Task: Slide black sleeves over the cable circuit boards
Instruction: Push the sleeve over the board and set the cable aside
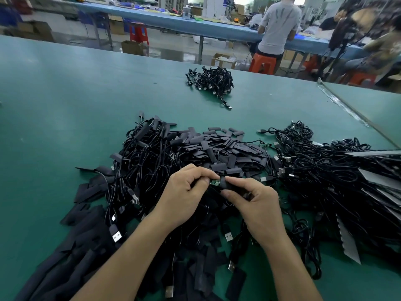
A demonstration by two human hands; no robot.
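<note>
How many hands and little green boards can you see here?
Hands: 2 (left hand, right hand)
Green boards: 2 (one in the hands at a black sleeve, one on the cable pile)
Total: 4

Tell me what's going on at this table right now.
A person at a green table is fitting a black sleeve onto a small green circuit board. The left hand pinches one end of the board, and the right hand pinches the sleeve at the other end. Part of the board shows bare between them. Around the hands lie loose sleeves and tangled cables. A smaller bundle of cables sits farther back.
</note>
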